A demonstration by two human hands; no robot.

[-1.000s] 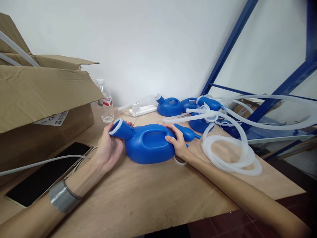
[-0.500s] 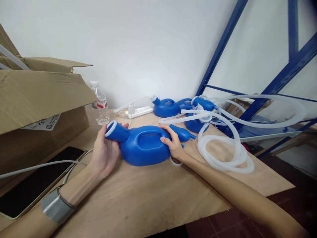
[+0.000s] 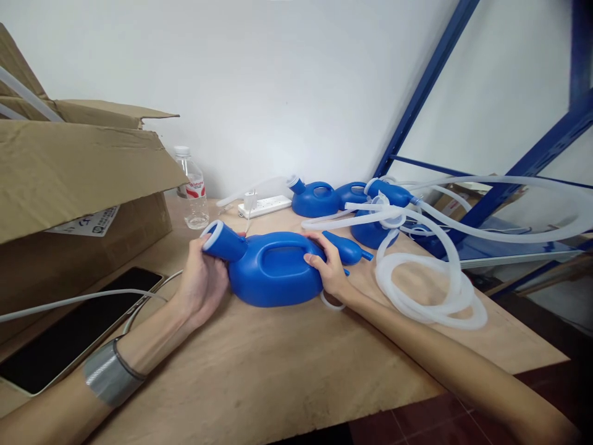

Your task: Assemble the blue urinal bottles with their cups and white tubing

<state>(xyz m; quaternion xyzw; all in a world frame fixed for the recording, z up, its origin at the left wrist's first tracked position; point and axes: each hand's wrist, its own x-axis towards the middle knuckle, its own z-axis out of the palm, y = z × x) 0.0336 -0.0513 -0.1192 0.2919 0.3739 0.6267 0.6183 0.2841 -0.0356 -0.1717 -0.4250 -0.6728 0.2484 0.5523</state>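
A blue plastic urinal bottle (image 3: 287,278) with a moulded handle lies in front of me, its white-rimmed neck tilted up to the left. My left hand (image 3: 202,281) is wrapped round the neck from below, its fingers partly hidden behind it. At the bottle's right end my right hand (image 3: 328,262) grips the body, thumb on the near side near the handle. Just behind that hand are a blue bulb-shaped piece with a narrow spout (image 3: 347,248) and a pale ring (image 3: 332,301) on the table, partly covered.
Further back stand more blue urinal bottles (image 3: 315,199); clear tubing (image 3: 430,309) coils at right. A white power strip (image 3: 265,206) and a water bottle (image 3: 197,201) are near the wall. At left are a cardboard box (image 3: 88,167) and a phone (image 3: 78,334) with cable. Blue shelving (image 3: 532,154) stands right.
The whole view has shifted slightly, so most things appear a little further right. Both hands keep the same hold on the urinal bottle.
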